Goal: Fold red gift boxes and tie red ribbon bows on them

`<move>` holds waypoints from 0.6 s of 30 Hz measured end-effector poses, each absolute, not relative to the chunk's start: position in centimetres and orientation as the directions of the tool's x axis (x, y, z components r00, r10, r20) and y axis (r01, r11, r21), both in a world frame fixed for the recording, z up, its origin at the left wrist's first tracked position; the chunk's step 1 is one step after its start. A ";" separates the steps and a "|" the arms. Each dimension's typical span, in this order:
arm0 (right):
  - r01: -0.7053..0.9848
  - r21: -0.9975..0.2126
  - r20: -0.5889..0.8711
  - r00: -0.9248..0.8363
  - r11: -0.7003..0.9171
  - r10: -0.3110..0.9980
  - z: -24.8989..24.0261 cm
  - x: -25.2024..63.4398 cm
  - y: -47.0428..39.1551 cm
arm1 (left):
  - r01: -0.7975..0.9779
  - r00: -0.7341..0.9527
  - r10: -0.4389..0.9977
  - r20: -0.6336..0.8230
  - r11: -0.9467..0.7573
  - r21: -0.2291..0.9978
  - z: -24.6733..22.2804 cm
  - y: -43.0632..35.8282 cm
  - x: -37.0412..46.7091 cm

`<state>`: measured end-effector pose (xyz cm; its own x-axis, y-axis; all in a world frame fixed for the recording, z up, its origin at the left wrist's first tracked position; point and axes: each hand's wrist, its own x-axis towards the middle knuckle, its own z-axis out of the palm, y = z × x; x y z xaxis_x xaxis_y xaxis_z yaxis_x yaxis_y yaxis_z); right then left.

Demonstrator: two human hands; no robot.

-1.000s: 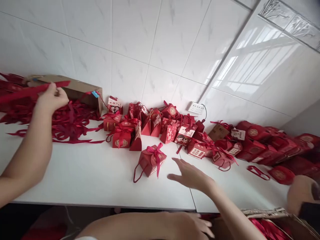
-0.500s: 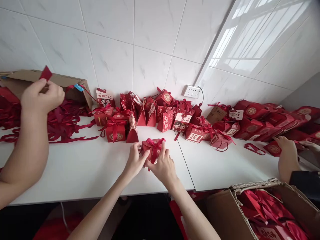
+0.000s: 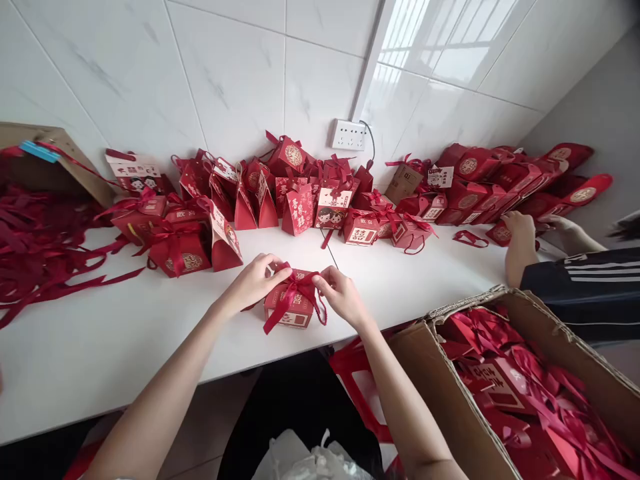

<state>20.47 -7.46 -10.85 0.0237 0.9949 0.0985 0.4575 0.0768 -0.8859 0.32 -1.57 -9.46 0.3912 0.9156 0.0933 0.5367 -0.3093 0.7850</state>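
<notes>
A small red gift box (image 3: 297, 319) with gold characters stands on the white table (image 3: 150, 353) in front of me. A dark red ribbon bow (image 3: 295, 288) is tied over its top, and one tail hangs down the front. My left hand (image 3: 254, 283) pinches the bow's left loop between thumb and fingers. On the other side my right hand (image 3: 343, 297) pinches the right loop. A thin red cord hangs at the box's right side.
Red gift boxes (image 3: 180, 250) line the wall. Loose ribbons (image 3: 45, 240) lie by a carton at left. An open cardboard box (image 3: 425, 360) of finished-looking gift boxes stands front right. Another person's hands (image 3: 523, 237) handle a red box at far right. A power strip (image 3: 349, 135) hangs on the wall.
My view has swung right. My hands have moved from the box's sides onto the bow's loops, and its front shows more. The raised hand at left has left view.
</notes>
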 end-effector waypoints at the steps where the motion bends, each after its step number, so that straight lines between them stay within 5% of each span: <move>1: 0.431 -0.898 0.110 0.023 0.090 0.994 -11.1 20.0 -7.2 | 0.517 0.386 0.917 0.098 -0.303 0.800 -9.5 -1.8 0.5; 12: -0.006 -0.999 -0.041 0.180 -0.040 0.983 -13.4 18.1 -8.3 | 0.298 -0.042 0.999 -0.003 0.015 0.954 -11.9 -7.6 2.7; 18: -0.177 -0.976 -0.160 0.191 -0.127 0.968 -13.5 18.0 -8.5 | 0.198 -0.087 0.991 -0.104 0.120 0.973 -13.1 -8.4 3.6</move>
<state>17.99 -8.51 -13.54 0.1911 0.9684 -0.1605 -0.1773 -0.1268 -0.9760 3.61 -8.42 -13.07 -0.0868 0.9908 -0.1041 0.1983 0.1196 0.9728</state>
